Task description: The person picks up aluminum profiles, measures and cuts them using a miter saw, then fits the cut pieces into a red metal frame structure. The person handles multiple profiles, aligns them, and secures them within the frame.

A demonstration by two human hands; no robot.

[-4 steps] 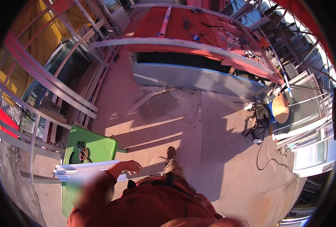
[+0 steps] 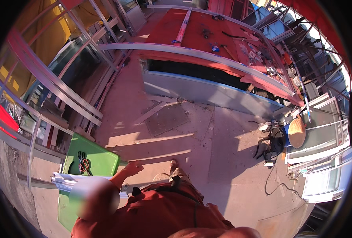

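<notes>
My left hand [image 2: 133, 168] hangs in the air beside a small green table [image 2: 106, 158], with nothing in it and the fingers loosely apart. Two pairs of scissors or similar hand tools [image 2: 83, 163], one with dark and one with orange-red handles, lie on that table. Across its middle rests a bundle of white strips [image 2: 63, 181], partly hidden by my left arm and a blurred patch. Of my right hand [image 2: 212, 207] only a small skin-coloured edge shows past my red clothing. Its fingers cannot be made out.
Ahead stands a large workbench covered in red cloth [image 2: 164, 27], with a long metal profile [image 2: 207, 52] along its near edge. Metal frames [image 2: 57, 87] line the left. At right are a black bag-like object [image 2: 277, 141], a loose cable [image 2: 268, 186], a round tan disc [image 2: 296, 133] and framed panes [image 2: 322, 135].
My left hand has moved slightly forward and left, away from the white strips. The view has shifted and turned a little. One foot also appears farther back and left.
</notes>
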